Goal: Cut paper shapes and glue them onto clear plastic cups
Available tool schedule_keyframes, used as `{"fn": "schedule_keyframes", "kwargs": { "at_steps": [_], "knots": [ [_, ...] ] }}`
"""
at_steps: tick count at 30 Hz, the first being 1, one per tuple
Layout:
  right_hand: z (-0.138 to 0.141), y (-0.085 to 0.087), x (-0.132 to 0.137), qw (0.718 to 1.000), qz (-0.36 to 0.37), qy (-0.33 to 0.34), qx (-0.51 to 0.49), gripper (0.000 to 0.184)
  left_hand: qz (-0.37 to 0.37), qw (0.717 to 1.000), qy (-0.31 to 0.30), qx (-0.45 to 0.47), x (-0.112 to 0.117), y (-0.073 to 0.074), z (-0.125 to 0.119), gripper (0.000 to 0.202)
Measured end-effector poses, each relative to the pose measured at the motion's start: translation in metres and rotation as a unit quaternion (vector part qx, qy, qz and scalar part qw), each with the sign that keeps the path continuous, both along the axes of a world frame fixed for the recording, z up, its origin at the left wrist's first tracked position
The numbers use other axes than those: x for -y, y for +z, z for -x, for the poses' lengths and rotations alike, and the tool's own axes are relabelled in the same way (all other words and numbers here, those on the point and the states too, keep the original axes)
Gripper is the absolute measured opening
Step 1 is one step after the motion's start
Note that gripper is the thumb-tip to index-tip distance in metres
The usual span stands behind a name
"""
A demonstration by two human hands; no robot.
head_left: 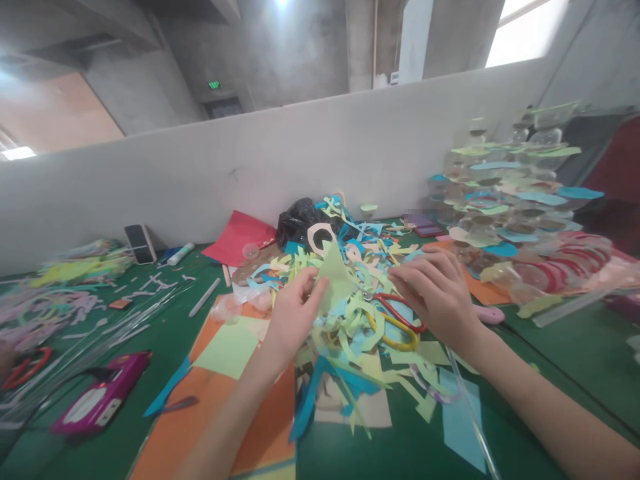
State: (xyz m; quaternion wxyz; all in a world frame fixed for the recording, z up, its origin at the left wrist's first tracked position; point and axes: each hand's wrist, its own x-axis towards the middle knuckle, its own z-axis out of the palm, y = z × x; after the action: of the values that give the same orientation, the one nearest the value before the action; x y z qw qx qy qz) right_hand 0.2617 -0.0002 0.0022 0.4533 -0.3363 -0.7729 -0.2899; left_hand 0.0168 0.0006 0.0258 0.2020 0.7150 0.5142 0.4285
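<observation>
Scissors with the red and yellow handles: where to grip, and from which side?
Probably best to grip the scissors by the yellow loop, coming from above on the near right. Both loops sit on top of the paper scraps, beneath the right hand, while the metal end points left into the scraps, its tips hidden.

Left hand (294,313) covers part of pale green paper (337,275) | Right hand (434,288): fingertips blurred, perhaps pinching something too small to tell | Yellow-handled scissors (401,346): blades lost among paper scraps (356,317) | Orange sheet (250,437), clear tube (479,430): cut off by bottom edge | Stacked cups (527,225): outlines smeared, count unclear
</observation>
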Motion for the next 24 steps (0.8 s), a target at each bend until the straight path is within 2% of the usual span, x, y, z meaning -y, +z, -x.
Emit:
{"fn": "schedule_keyframes", "kwargs": {
  "at_steps": [2,4,8,11,16,24],
  "knots": [
    [0.005,-0.004,-0.001,1.000,-0.011,0.017,0.006,0.031,0.092,0.989,0.007,0.115,0.002,0.003,-0.004,0.020],
    [0.012,-0.009,0.001,0.999,-0.010,0.040,0.031,0.040,0.143,0.972,-0.013,0.187,0.004,0.003,-0.009,0.022],
    [0.024,-0.016,0.006,0.995,0.017,0.066,0.076,0.050,0.191,0.944,-0.071,0.259,0.011,-0.003,-0.018,0.024],
    [0.028,-0.018,0.009,0.993,0.028,0.074,0.088,0.050,0.221,0.929,-0.082,0.286,0.018,-0.006,-0.026,0.025],
    [0.033,-0.019,0.011,0.989,0.043,0.098,0.105,0.033,0.215,0.927,-0.113,0.284,0.023,-0.008,-0.035,0.022],
    [0.028,-0.018,0.006,0.987,0.073,0.140,0.018,0.022,0.147,0.944,-0.108,0.275,0.019,-0.012,-0.036,0.015]
  ]
}}
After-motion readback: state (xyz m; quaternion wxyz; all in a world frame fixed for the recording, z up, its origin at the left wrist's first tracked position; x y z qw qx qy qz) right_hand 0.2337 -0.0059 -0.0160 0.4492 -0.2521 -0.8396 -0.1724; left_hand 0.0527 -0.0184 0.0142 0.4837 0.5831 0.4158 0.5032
